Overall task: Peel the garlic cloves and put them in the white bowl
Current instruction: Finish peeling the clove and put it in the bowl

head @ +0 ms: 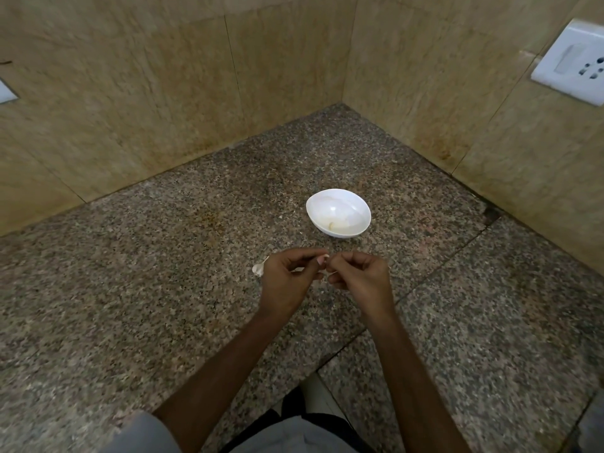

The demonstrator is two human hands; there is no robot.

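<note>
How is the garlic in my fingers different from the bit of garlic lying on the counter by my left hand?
The garlic in the fingers is pinched between the left hand and right hand, above the counter; the loose bit lies on the counter, unheld. The garlic in the fingers is mostly hidden by fingertips; the loose bit shows plainly beside the left hand. Both are pale and outside the white bowl.

view: one head-worn wide-angle camera | from: above and behind the grip of left hand (284, 282) and right hand (362, 279) on small pale garlic clove (324, 258) | faces: forward and down, corner of speckled brown granite counter (163, 289) beyond grip | range: near
</note>
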